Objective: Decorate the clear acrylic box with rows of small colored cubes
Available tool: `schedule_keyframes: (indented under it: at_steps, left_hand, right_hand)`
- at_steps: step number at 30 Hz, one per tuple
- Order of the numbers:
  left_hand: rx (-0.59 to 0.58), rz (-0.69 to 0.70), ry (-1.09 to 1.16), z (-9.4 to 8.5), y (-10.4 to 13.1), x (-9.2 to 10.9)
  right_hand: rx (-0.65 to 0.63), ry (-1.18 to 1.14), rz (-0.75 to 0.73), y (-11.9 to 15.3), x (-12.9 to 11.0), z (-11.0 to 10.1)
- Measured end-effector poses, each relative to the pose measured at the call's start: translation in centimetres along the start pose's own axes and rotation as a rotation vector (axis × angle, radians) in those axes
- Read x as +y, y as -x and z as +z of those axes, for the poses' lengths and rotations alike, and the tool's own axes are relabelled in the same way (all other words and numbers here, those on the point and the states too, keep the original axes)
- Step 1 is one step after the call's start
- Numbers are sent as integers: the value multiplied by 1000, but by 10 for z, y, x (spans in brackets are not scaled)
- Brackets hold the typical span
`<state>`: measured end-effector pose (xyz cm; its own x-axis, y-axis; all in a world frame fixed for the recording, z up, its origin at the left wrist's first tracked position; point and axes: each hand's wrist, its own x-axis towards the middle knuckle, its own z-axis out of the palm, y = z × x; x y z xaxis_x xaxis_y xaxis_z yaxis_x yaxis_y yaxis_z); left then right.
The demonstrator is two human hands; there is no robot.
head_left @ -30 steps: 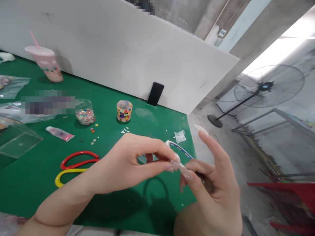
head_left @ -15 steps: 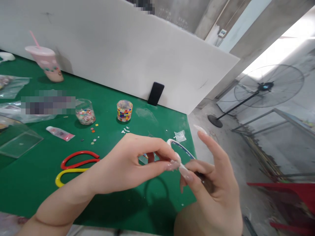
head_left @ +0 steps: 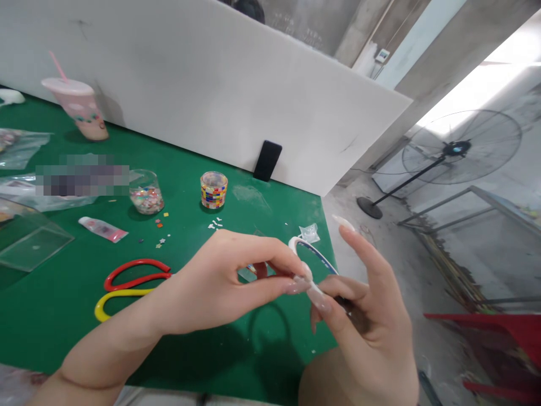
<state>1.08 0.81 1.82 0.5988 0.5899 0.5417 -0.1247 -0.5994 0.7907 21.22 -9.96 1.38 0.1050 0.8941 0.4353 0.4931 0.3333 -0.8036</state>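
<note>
A thin white ring with a blue printed inner side, by its look a roll of tape (head_left: 320, 255), is held over the table's right edge. My right hand (head_left: 359, 316) grips it, thumb and curled fingers closed on its near part, with one finger raised apart. My left hand (head_left: 240, 276) pinches at the tape's end, its thumb and fingertips meeting my right thumb. The end itself is mostly hidden by the fingertips. Beneath my left forearm lie scissors (head_left: 137, 274) with one red and one yellow handle, blades covered.
On the green table (head_left: 190, 355) stand a mosaic-covered glass (head_left: 213, 192), a cup of small bits (head_left: 146, 197) and a pink drink cup (head_left: 80, 110). A small tube (head_left: 103, 229) lies leftward. A phone (head_left: 267, 160) leans on the white panel (head_left: 177, 84). Beyond stands a fan (head_left: 456, 148).
Both hands keep almost the same pose at the tape. The ring has tilted slightly; nothing else on the table has visibly moved.
</note>
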Motion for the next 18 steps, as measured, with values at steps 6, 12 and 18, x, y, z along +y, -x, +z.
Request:
schedule_keyframes:
  at_steps: [6,12,18]
  left_hand:
    - [0,-11,-4,0,0,1]
    - [5,-29,7,0,0,1]
    - [9,16,-24,0,1,2]
  right_hand:
    - [-9,-1,14,0,1,0]
    - [-2,-27,4,0,-1,0]
    - [-25,-10,15,0,-1,-1]
